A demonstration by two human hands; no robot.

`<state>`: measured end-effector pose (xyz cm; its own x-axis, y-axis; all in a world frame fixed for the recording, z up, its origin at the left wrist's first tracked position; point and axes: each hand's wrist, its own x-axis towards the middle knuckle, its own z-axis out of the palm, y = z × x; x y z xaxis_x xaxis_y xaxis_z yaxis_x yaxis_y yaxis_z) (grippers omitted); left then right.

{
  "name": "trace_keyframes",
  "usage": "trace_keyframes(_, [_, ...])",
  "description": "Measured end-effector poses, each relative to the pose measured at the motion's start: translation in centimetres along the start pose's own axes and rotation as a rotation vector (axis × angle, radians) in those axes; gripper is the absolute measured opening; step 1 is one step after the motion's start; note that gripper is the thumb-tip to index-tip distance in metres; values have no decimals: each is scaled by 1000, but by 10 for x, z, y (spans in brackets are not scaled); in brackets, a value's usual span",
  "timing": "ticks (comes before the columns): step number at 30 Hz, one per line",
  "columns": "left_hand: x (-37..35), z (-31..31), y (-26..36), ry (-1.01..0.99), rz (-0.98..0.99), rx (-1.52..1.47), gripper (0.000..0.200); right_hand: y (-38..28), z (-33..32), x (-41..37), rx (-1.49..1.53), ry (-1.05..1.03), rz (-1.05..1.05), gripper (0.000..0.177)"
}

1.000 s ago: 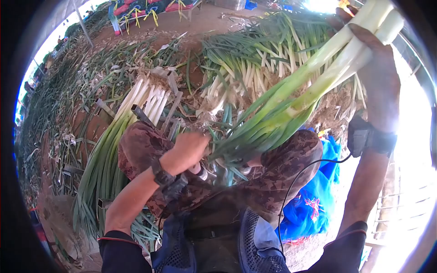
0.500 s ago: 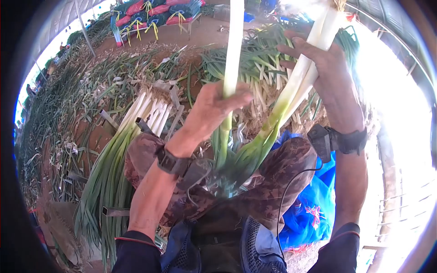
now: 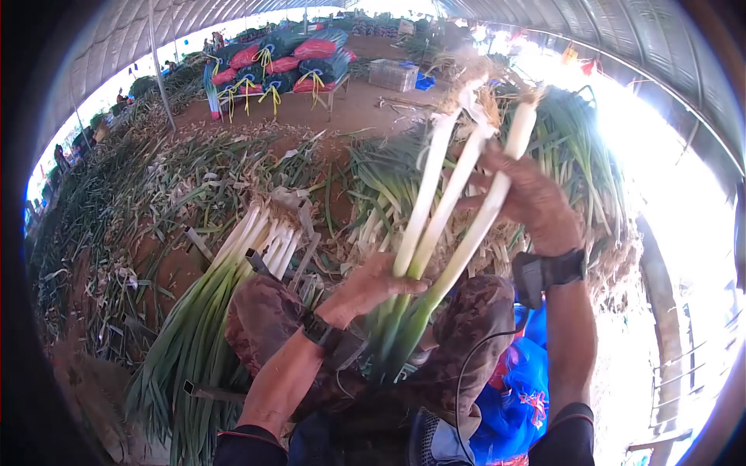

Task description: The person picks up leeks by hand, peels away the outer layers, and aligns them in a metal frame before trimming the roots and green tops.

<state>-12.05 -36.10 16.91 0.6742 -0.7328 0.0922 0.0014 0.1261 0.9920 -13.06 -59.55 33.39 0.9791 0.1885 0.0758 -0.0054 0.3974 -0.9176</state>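
Observation:
Three long green onions slant up in front of me, white shanks and roots at the top, dark leaves down between my knees. My left hand is closed around their lower shanks, where white turns green. Higher up, my right hand holds the rightmost stalk near its root end, the fingers partly hidden behind it. Loose papery skin and brown roots hang at the tops of the other two. A bundle of green onions rests in a metal frame on my left.
More green onions lie in a heap ahead and to the right. Leaf scraps cover the ground at left. Filled red and green sacks are stacked on a stand, near a plastic crate. Blue netting lies beside my right leg.
My view has tilted up, showing more of the sacks and roof. The stalks, spread apart before, are now closer together, and my left hand sits lower, around them all.

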Motion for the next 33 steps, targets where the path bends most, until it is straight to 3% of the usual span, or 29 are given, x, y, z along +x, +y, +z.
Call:
trace_keyframes(1, [-2, 6, 1, 17, -14, 19, 36, 12, 6, -1, -23, 131, 28, 61])
trace_keyframes(4, [-2, 13, -4, 15, -32, 65, 36, 37, 8, 5, 8, -103, -54, 54])
trace_keyframes(11, [-6, 20, -13, 1, -1, 38, 39, 34, 17, 3, 39, -115, -107, 50])
trace_keyframes(13, [-5, 23, -19, -96, -92, 10, 46, 36, 16, 5, -6, -124, -74, 49])
trace_keyframes(15, [-5, 28, -27, -75, -65, -43, 46, 38, 13, 7, -40, -125, -40, 48])
trace_keyframes(17, [-7, 31, -24, -39, 63, 154, 47, 38, 13, 10, -22, -135, -23, 49])
trace_keyframes(19, [-14, 33, -25, -10, -25, 30, 45, 38, 23, 7, -42, -139, -15, 45])
trace_keyframes(22, [-11, 28, -33, -40, -56, -33, 34, 30, 43, 7, -245, -290, -117, 40])
trace_keyframes(24, [-8, 28, -12, 8, 127, -115, 23, 15, 49, 20, -283, -487, -129, 43])
trace_keyframes(25, [-5, 24, 2, 38, 205, 8, 25, -1, 58, 23, -274, -491, -126, 43])
trace_keyframes(29, [12, -5, 74, 124, 475, 361, 23, -77, 114, 20, -287, -1163, -410, 45])
trace_keyframes(31, [3, -9, 130, 291, 428, 563, 28, -104, 129, 13, -241, -1207, -470, 46])
trace_keyframes(32, [7, -27, 148, 296, 644, 724, 24, -116, 136, 12, -226, -1207, -485, 46])
trace_keyframes(33, [2, -38, 170, 296, 615, 788, 33, -128, 143, 13, -205, -1209, -494, 47])
